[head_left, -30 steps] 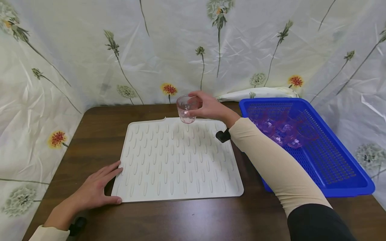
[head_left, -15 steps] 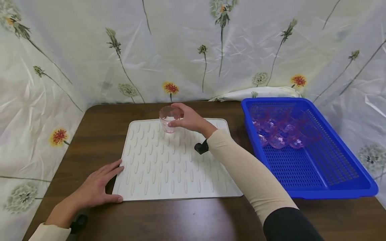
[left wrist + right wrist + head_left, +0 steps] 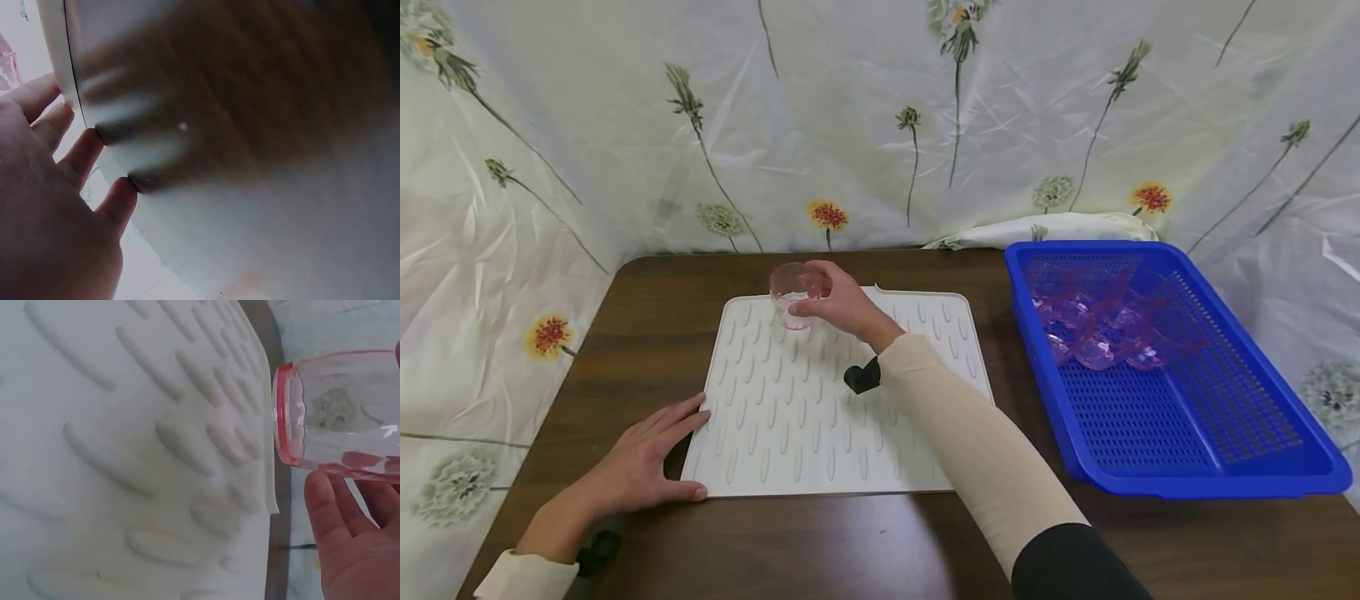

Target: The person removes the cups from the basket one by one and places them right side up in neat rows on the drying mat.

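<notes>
At the mat [image 3: 775, 433], far edge left of centre | right hand [image 3: 842, 304] grasping pink cup [image 3: 784, 287] | left hand [image 3: 636, 467] relaxed, touching left edge | step: apparently placing | next: likely calls for upright set-down, then release

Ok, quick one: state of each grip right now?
Left grip: open, holding nothing, at the left edge of the white mat.
Right grip: closed around the clear pink cup.

Below the grip we see a dark wood-grain tabletop [image 3: 790, 542]; behind it, dandelion-print sheeting [image 3: 850, 108], with a bunched fold [image 3: 1078, 225] beyond and to its right.
</notes>
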Demonstrator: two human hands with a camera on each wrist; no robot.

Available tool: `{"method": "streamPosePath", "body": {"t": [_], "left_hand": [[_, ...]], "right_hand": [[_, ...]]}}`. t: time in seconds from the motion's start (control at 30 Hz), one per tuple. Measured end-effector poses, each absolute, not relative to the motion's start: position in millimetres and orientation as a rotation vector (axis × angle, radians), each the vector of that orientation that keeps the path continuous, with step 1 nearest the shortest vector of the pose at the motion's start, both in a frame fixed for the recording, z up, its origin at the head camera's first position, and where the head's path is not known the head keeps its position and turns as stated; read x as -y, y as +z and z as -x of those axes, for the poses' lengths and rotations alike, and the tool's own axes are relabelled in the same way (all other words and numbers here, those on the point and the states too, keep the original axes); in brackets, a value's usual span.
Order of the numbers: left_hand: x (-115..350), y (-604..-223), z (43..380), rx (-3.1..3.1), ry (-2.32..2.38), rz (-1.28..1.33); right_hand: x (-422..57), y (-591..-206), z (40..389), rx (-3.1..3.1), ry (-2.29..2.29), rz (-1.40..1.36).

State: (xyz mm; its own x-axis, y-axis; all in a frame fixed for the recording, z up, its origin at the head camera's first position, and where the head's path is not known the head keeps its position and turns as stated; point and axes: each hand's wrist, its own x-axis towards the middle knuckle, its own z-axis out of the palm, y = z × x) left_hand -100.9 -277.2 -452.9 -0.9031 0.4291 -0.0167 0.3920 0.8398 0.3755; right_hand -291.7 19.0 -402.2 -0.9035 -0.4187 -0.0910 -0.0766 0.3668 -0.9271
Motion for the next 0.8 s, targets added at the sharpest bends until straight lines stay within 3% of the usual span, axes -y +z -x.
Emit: {"method": "streamPosePath", "body": {"t": [0.8], "left_hand": [[278, -451, 103, -2.912, 0.550, -0.656]], "right_hand": [[13, -414, 288, -2.353, -1.512, 0.449]]}}
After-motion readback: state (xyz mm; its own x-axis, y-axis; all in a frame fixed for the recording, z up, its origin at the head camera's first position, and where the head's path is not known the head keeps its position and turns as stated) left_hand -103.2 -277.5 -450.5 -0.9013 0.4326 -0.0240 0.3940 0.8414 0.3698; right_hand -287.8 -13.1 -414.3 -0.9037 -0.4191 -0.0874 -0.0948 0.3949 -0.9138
